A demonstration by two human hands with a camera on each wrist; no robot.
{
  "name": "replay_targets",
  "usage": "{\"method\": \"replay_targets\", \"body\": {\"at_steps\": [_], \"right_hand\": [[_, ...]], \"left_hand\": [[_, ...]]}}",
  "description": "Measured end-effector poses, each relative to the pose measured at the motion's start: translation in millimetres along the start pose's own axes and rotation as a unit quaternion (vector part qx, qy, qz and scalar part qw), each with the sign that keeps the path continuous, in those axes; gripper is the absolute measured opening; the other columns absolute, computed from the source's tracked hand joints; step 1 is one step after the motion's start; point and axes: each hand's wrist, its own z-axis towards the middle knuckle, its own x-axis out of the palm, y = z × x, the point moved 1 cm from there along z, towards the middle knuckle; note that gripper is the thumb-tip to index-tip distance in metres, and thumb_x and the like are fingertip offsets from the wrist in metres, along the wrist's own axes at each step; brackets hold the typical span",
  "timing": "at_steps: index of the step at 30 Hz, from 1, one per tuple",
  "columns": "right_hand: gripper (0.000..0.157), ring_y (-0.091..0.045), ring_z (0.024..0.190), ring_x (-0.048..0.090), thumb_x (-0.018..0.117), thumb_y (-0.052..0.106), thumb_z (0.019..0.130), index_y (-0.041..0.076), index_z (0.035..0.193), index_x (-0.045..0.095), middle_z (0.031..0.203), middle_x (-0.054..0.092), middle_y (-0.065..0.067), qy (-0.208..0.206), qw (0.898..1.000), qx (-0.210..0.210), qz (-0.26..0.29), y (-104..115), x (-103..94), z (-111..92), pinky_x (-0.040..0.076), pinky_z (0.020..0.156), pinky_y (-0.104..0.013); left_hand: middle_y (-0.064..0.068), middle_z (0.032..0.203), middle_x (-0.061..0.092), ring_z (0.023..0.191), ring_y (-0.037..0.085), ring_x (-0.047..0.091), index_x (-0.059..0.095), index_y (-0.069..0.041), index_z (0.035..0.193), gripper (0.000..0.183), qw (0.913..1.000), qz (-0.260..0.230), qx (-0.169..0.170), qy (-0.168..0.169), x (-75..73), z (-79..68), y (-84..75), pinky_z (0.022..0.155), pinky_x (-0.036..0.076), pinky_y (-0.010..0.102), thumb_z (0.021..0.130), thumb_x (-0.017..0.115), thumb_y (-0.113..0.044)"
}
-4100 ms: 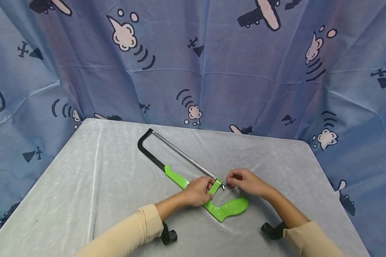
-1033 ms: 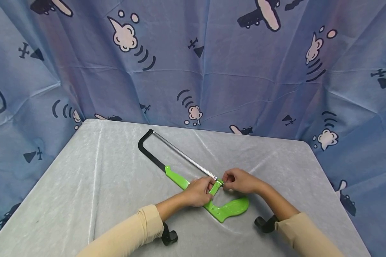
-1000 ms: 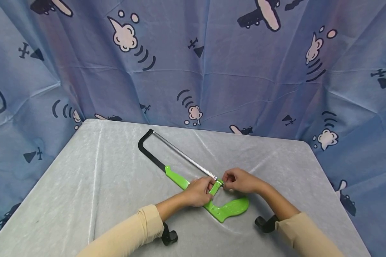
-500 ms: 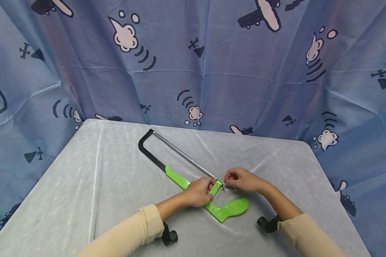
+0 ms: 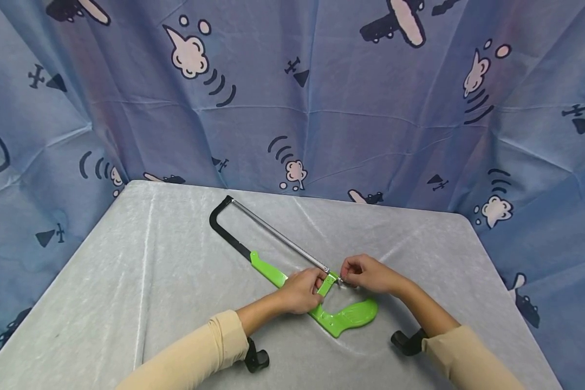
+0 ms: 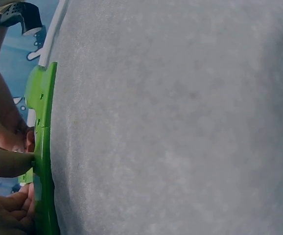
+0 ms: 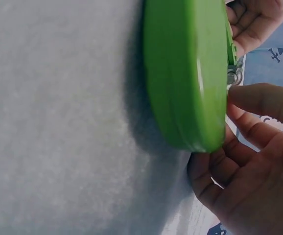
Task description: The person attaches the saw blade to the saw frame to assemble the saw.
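A hacksaw with a green and black frame (image 5: pixel 267 269) and a silver blade bar (image 5: pixel 278 234) lies diagonally on the grey cloth. My left hand (image 5: pixel 299 291) grips the green frame just ahead of the handle (image 5: pixel 353 315), thumb and fingers at the short green post. At the post's outer side is a small metal wing nut (image 7: pixel 233 74), where my right hand (image 5: pixel 370 273) has its curled thumb and fingertips. In the right wrist view the thumb tip sits right at the nut, and the green handle hides part of the fingers.
Grey cloth (image 5: pixel 185 303) covers the table, and a blue patterned curtain (image 5: pixel 253 135) hangs behind its far edge. Black wrist-worn devices stick out beneath both forearms, one by the left sleeve (image 5: pixel 190 352) and one by the right sleeve (image 5: pixel 468 357).
My right fingers closed over the wing nut a second ago and have since drawn back slightly to the right, showing more of it. The nut's wings have turned. Left hand and saw stay put.
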Motion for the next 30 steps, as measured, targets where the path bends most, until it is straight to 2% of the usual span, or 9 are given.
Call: {"method": "replay_targets", "body": {"at_steps": [5, 9, 12, 15, 22, 30], "right_hand": [[0.008, -0.010, 0.066, 0.050, 0.055, -0.007, 0.087, -0.007, 0.090, 0.062, 0.077, 0.059, -0.006, 0.008, 1.000, 0.005, -0.014, 0.3, 1.1, -0.4, 0.043, 0.058, -0.023], [0.008, -0.009, 0.067, 0.050, 0.056, -0.007, 0.085, -0.006, 0.089, 0.063, 0.077, 0.057, -0.002, 0.025, 0.999, 0.007, -0.033, 2.9, 4.1, 0.3, 0.042, 0.059, -0.024], [0.005, -0.008, 0.065, 0.047, 0.058, -0.006, 0.085, -0.002, 0.084, 0.062, 0.073, 0.051, 0.003, 0.042, 0.998, 0.011, -0.047, 6.6, 7.0, 1.4, 0.039, 0.059, -0.023], [0.010, -0.008, 0.061, 0.044, 0.060, -0.003, 0.085, 0.004, 0.077, 0.058, 0.068, 0.047, 0.005, 0.049, 0.996, 0.015, -0.068, 10.8, 9.4, 2.6, 0.036, 0.058, -0.023], [0.016, -0.007, 0.056, 0.040, 0.063, 0.000, 0.081, 0.009, 0.071, 0.054, 0.061, 0.042, 0.007, 0.040, 0.994, 0.032, -0.092, 14.3, 12.3, 3.7, 0.033, 0.055, -0.022], [0.018, -0.007, 0.056, 0.042, 0.070, 0.009, 0.079, 0.011, 0.069, 0.056, 0.061, 0.044, 0.008, 0.009, 0.991, 0.042, -0.123, 15.4, 14.8, 5.1, 0.034, 0.054, -0.023]], "left_hand": [[-0.003, 0.086, 0.056, 0.077, 0.005, 0.050, 0.062, -0.005, 0.113, 0.036, 1.0000, -0.003, -0.003, -0.002, 0.0, -0.3, -1.2, 0.089, 0.038, 0.029, 0.079, 0.075, -0.004], [-0.003, 0.087, 0.056, 0.076, 0.005, 0.050, 0.062, -0.005, 0.114, 0.036, 1.0000, -0.004, -0.005, -0.001, 0.8, 0.1, -0.6, 0.088, 0.038, 0.029, 0.080, 0.075, -0.005], [-0.004, 0.086, 0.056, 0.075, 0.004, 0.050, 0.062, -0.006, 0.114, 0.036, 1.0000, -0.003, -0.006, 0.000, 1.1, 0.1, 0.1, 0.087, 0.038, 0.028, 0.080, 0.074, -0.005], [-0.005, 0.086, 0.056, 0.075, 0.004, 0.049, 0.061, -0.005, 0.115, 0.036, 1.0000, -0.005, -0.007, 0.001, 1.0, 0.1, 0.5, 0.088, 0.038, 0.029, 0.081, 0.074, -0.006], [-0.003, 0.087, 0.057, 0.075, 0.004, 0.050, 0.062, -0.004, 0.115, 0.037, 1.0000, -0.005, -0.004, -0.001, 0.3, 0.3, 1.0, 0.085, 0.039, 0.028, 0.081, 0.074, -0.005], [-0.003, 0.085, 0.058, 0.073, 0.003, 0.049, 0.062, -0.004, 0.113, 0.035, 1.0000, -0.006, 0.005, -0.005, -0.4, 0.0, 0.2, 0.084, 0.039, 0.027, 0.080, 0.073, -0.004]]}}
